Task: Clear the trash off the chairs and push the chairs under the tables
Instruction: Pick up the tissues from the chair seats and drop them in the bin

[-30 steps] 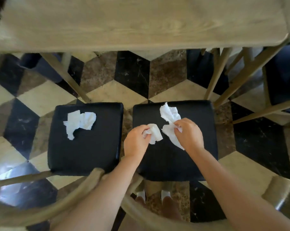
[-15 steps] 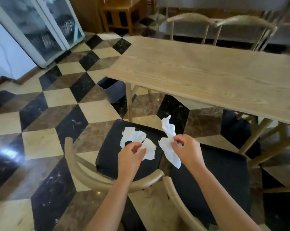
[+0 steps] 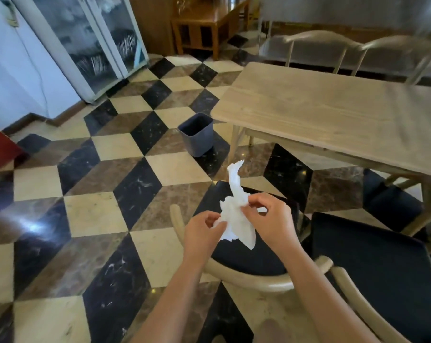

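Both hands hold crumpled white tissue (image 3: 236,214) above the left chair (image 3: 244,256), in front of the near left corner of the table (image 3: 333,115). Left hand (image 3: 204,230) pinches the lower left part of the tissue wad, fingers curled round it. Right hand (image 3: 268,219) pinches the right side of the wad between thumb and fingertips; the other fingers are bent. One strip of the tissue sticks up above the hands, a flap hangs down between them. Whether it is one piece or several bunched together cannot be told.

Left chair has a black seat cushion and pale wooden curved backrest; it stands clear of the table, just off its near left corner. A small bit of white shows on the seat behind the right hand, too hidden to identify. Right chair (image 3: 372,273), same black seat and pale wood frame, sits just beside the left one, also pulled out from the near edge of the table.

Grey bin (image 3: 195,134) stands on the checkered floor (image 3: 98,181) near the table's left end, just beside the front left table leg, well apart from the hands. Two more pale chairs (image 3: 333,45) stand at the far edge of the table. A glass-door cabinet (image 3: 90,40) stands at upper left, a brown wooden side table (image 3: 209,23) behind.
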`<action>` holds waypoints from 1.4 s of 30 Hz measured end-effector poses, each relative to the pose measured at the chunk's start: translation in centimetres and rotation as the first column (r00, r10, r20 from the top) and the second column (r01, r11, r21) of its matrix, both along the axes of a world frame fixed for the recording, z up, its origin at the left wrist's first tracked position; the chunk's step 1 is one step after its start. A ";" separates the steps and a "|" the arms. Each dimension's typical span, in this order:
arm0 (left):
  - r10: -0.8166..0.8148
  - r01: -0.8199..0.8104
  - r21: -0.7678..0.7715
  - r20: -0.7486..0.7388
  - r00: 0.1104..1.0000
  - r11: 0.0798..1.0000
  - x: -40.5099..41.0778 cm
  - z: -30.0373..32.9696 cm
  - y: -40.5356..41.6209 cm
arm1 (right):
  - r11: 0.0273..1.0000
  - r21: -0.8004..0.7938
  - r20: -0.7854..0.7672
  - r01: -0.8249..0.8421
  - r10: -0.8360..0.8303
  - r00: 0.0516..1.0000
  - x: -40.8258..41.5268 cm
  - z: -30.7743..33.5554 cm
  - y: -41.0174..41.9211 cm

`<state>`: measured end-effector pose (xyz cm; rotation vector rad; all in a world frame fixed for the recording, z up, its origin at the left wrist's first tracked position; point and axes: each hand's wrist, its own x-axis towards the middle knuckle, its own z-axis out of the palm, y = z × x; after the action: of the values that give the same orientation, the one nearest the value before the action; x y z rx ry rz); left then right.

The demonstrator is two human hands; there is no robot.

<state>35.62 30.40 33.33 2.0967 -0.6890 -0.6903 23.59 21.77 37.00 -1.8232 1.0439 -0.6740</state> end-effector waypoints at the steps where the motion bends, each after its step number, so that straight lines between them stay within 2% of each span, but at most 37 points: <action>1: 0.000 0.000 -0.005 -0.019 1.000 1.000 0.6 0.0 0.0 | 1.000 0.009 -0.014 -0.014 0.014 1.000 0.9 -0.1 0.1; 6: 0.026 -0.030 -0.017 -0.194 0.981 0.999 3.5 0.1 -1.3 | 1.000 -0.009 -0.094 -0.026 0.025 0.995 4.5 -1.5 -0.8; 9: 0.067 -0.079 -0.018 -0.359 0.931 0.997 5.7 -0.4 -2.7 | 1.000 -0.002 -0.093 -0.020 0.019 0.995 6.6 -2.5 -2.4; 11: 0.101 -0.130 -0.025 -0.495 0.863 0.991 7.3 -0.6 -4.1 | 0.999 -0.025 -0.107 -0.033 0.030 0.994 8.2 -3.0 -4.0; 14: 0.158 -0.249 -0.023 -0.715 0.681 0.968 9.5 -0.1 -6.7 | 0.995 -0.091 -0.143 -0.047 0.034 0.989 10.5 -3.9 -6.4; 16: 0.158 -0.292 -0.023 -0.798 0.581 0.956 10.7 0.2 -8.3 | 0.985 -0.154 -0.182 -0.074 0.045 0.982 11.9 -4.2 -7.8; 17: 0.158 -0.297 -0.020 -0.811 0.563 0.955 11.3 0.1 -9.1 | 0.978 -0.187 -0.206 -0.097 0.057 0.977 12.5 -4.5 -8.4; 20: 0.195 -0.310 0.012 -0.800 0.568 0.951 12.8 -0.9 -10.9 | 0.966 -0.205 -0.240 -0.156 0.105 0.965 14.1 -5.4 -9.8; 24: 0.242 -0.322 0.046 -0.760 0.603 0.945 14.1 -2.7 -13.7 | 0.985 -0.138 -0.236 -0.106 0.071 0.969 15.5 -7.6 -11.2; 28: 0.241 -0.265 0.068 -0.666 0.706 0.962 14.6 -5.5 -16.7 | 1.000 -0.004 -0.260 -0.023 0.021 0.965 16.8 -10.8 -12.6; 32: 0.176 -0.114 0.140 -0.607 0.775 0.984 15.8 -10.4 -19.6 | 0.962 0.218 -0.215 0.166 -0.119 0.969 17.4 -15.0 -13.9; 35: 0.186 -0.037 0.249 -0.605 0.774 0.968 16.8 -15.5 -21.8 | 0.892 0.346 -0.206 0.292 -0.231 0.951 17.4 -19.2 -15.0; 39: 0.177 0.064 0.345 -0.621 0.764 0.936 17.9 -21.9 -23.2 | 0.866 0.384 -0.248 0.319 -0.236 0.939 17.7 -25.9 -15.7; 42: 0.200 0.040 0.358 -0.607 0.769 0.933 19.3 -25.5 -23.8 | 0.875 0.355 -0.267 0.328 -0.241 0.933 17.5 -30.4 -16.6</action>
<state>54.96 6.64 7.86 1.9839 -0.0824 -1.4751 41.09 5.22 6.58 -1.4199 1.4991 -0.3985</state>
